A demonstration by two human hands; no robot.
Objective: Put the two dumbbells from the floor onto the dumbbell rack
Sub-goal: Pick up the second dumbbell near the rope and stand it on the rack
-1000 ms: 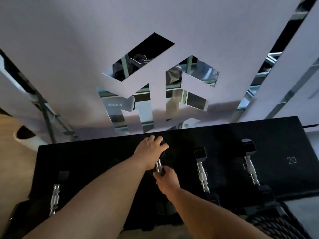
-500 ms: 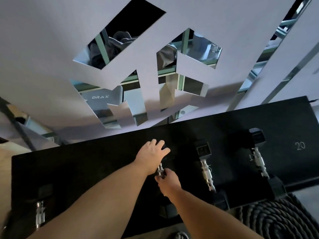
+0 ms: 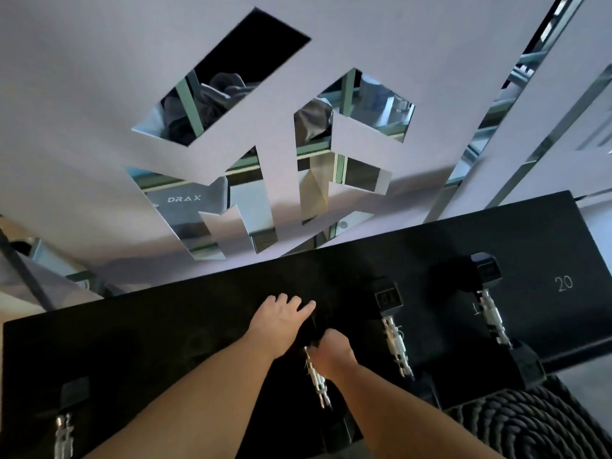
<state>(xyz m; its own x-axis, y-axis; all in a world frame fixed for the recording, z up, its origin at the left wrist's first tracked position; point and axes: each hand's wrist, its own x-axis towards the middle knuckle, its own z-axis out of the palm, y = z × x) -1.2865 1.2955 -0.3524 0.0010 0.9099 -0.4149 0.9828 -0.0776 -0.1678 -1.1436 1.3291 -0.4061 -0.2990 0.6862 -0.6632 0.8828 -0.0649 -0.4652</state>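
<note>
A black dumbbell with a chrome handle (image 3: 317, 382) lies on the black dumbbell rack (image 3: 198, 326) in the middle. My left hand (image 3: 281, 321) rests over its far head, fingers spread on top. My right hand (image 3: 332, 352) is closed around the upper part of the chrome handle. The near head shows dimly below the handle. The far head is hidden under my left hand.
Two more dumbbells (image 3: 394, 339) (image 3: 493, 316) lie on the rack to the right, another (image 3: 64, 429) at far left. A "20" label (image 3: 563, 283) marks the rack's right end. A coiled black rope (image 3: 530, 425) lies at lower right. A mirrored wall (image 3: 231, 160) rises behind.
The view has tilted, and the rack appears lower in frame. More of the chrome handle shows below my right hand. Both hands stay on the middle dumbbell.
</note>
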